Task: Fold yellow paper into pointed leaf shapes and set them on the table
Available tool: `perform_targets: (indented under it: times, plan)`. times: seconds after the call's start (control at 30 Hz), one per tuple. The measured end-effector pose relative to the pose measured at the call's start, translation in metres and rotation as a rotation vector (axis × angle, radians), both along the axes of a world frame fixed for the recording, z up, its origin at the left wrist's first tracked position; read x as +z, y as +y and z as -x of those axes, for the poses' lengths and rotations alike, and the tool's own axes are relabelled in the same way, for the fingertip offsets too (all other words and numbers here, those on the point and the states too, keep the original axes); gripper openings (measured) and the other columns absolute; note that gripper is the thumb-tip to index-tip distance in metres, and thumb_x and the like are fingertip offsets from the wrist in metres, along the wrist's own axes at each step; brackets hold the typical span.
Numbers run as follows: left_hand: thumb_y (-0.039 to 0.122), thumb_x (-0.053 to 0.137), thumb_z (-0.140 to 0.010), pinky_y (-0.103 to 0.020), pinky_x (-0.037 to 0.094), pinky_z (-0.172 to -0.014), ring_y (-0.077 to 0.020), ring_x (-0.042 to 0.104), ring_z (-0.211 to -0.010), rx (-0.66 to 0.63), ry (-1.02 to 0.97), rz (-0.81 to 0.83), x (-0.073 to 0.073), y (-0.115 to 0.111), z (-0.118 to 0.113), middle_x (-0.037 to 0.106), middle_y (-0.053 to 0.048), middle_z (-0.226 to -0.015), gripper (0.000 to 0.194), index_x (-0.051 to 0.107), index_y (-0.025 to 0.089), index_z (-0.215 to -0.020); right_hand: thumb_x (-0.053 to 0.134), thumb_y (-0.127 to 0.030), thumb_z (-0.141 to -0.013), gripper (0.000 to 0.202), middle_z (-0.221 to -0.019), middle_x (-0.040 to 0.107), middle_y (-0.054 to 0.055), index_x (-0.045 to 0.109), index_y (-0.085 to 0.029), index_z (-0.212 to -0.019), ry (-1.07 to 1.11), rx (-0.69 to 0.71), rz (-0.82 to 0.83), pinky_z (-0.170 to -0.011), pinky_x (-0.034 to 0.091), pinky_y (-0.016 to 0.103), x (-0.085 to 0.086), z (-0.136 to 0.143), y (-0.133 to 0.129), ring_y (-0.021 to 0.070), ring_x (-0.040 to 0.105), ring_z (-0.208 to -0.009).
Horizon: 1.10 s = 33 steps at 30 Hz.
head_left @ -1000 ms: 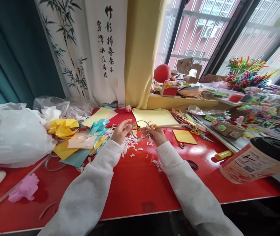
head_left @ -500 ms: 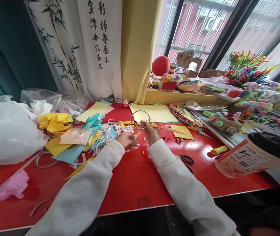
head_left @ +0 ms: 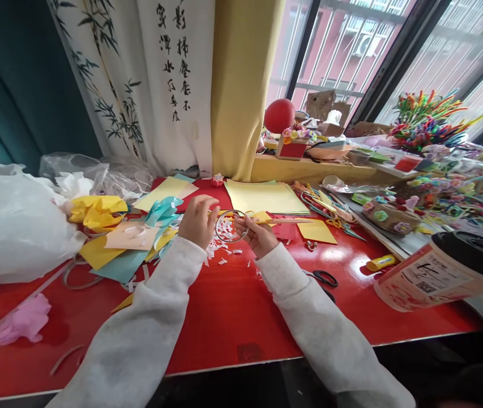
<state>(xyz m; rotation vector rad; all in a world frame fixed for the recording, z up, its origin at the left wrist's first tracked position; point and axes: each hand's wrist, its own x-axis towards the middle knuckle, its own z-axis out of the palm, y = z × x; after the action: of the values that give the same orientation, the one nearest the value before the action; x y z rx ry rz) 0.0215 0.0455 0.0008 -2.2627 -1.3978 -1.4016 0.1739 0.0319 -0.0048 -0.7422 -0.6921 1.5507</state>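
In the fingers of my right hand [head_left: 260,237] I grip a thin round hoop [head_left: 217,229] and a slim wooden stick [head_left: 294,220]. The hoop stands out to the left of the fingers and the stick points right; whether the two are joined is hidden by my hand. Just left of the hoop is my raised left hand [head_left: 199,220], its fingers loosely bent and apart, with nothing visible in them. White paper scraps [head_left: 223,261] lie under and around both hands on the red table [head_left: 224,323].
Scissors [head_left: 325,278] lie right of my right forearm. A lidded paper cup [head_left: 423,277] and a glue stick [head_left: 381,262] stand near the right side. Pale yellow sheets [head_left: 266,197] lie behind the hands. A white plastic bag [head_left: 16,226] and crumpled pink paper [head_left: 24,323] are at left.
My left hand has risen from the scraps and turned upward beside the hoop. My right hand has lowered slightly, tilting the stick nearly level and bringing the hoop down and left.
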Motion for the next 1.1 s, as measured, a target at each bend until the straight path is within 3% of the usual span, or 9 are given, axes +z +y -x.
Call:
perform_targets:
  times: [0.07,0.1,0.23,0.33,0.43,0.53,0.7,0.93,1.1]
  plan:
    - [0.03,0.048,-0.075,-0.035,0.038,-0.085,-0.0184,0.048,-0.093,-0.214,0.188,-0.033,0.003,-0.007,-0.007,0.053,-0.004,-0.095,0.024,0.051,0.02,-0.097,0.053,-0.015,-0.073,0.006,-0.067,0.067,0.003,0.053,-0.015,-0.068,0.018,0.014,0.026,-0.06,0.052,0.017,0.003,0.002,-0.004,0.0114,0.064,-0.065]
    - [0.033,0.052,-0.072,-0.035,0.04,-0.083,-0.0192,0.048,-0.092,-0.256,0.211,-0.015,0.003,-0.01,-0.01,0.051,-0.006,-0.095,0.03,0.049,0.018,-0.099,0.052,-0.016,-0.074,0.006,-0.068,0.067,0.003,0.054,-0.015,-0.069,0.032,0.017,0.04,-0.06,0.052,0.017,0.005,0.002,-0.005,0.011,0.064,-0.066]
    - [0.028,0.054,-0.072,-0.03,0.047,-0.071,-0.0158,0.05,-0.083,-0.282,0.102,0.072,-0.001,-0.014,-0.017,0.043,-0.008,-0.101,0.034,0.047,0.017,-0.103,0.044,-0.024,-0.079,0.015,-0.073,0.066,0.004,0.055,-0.014,-0.076,0.102,0.081,0.055,-0.067,0.052,0.02,0.01,0.002,-0.01,0.0117,0.063,-0.074]
    - [0.018,0.05,-0.075,-0.025,0.048,-0.068,-0.0095,0.051,-0.075,-0.329,-0.006,0.068,0.0,-0.014,-0.016,0.041,-0.007,-0.101,0.026,0.049,0.018,-0.101,0.043,-0.014,-0.076,0.009,-0.08,0.065,0.003,0.051,-0.016,-0.073,0.148,0.158,-0.047,-0.075,0.049,0.024,0.013,0.001,-0.015,0.0125,0.06,-0.085]
    - [0.014,0.05,-0.075,-0.025,0.048,-0.071,-0.0092,0.05,-0.077,-0.334,-0.052,0.019,0.005,-0.016,-0.016,0.042,-0.006,-0.101,0.025,0.051,0.018,-0.099,0.046,0.003,-0.062,0.023,-0.087,0.064,0.0,0.042,-0.018,-0.069,0.125,0.217,-0.202,-0.082,0.045,0.026,0.015,0.0,-0.018,0.0112,0.057,-0.092]
    - [0.015,0.052,-0.073,-0.024,0.05,-0.065,-0.0085,0.052,-0.075,-0.352,-0.142,0.045,0.008,-0.018,-0.018,0.041,-0.004,-0.097,0.022,0.052,0.018,-0.095,0.049,0.008,-0.055,0.034,-0.085,0.062,-0.004,0.037,-0.02,-0.071,0.066,0.244,-0.257,-0.079,0.045,0.024,0.015,0.0,-0.019,0.0097,0.058,-0.088]
    - [0.017,0.054,-0.072,-0.021,0.051,-0.058,-0.0065,0.052,-0.068,-0.381,-0.24,0.084,0.006,-0.02,-0.021,0.039,-0.003,-0.091,0.015,0.054,0.016,-0.087,0.058,0.0,-0.056,0.034,-0.076,0.062,-0.007,0.035,-0.021,-0.069,-0.04,0.191,-0.323,-0.079,0.045,0.024,0.011,0.0,-0.017,0.0085,0.059,-0.079]
    - [0.021,0.056,-0.071,-0.022,0.048,-0.055,-0.0042,0.046,-0.058,-0.326,-0.103,0.041,0.002,-0.019,-0.014,0.042,-0.002,-0.091,0.014,0.054,0.018,-0.085,0.06,-0.005,-0.06,0.034,-0.075,0.061,-0.006,0.032,-0.022,-0.07,-0.182,0.21,-0.424,-0.074,0.046,0.029,0.006,-0.002,-0.017,0.0112,0.06,-0.077]
    - [0.016,0.055,-0.071,-0.02,0.045,-0.054,-0.007,0.048,-0.066,-0.315,-0.106,0.005,-0.002,-0.019,-0.014,0.043,-0.003,-0.089,0.004,0.052,0.015,-0.073,0.06,-0.005,-0.06,0.034,-0.071,0.059,-0.006,0.032,-0.022,-0.069,-0.214,0.207,-0.396,-0.071,0.046,0.028,0.005,-0.002,-0.018,0.0106,0.059,-0.073]
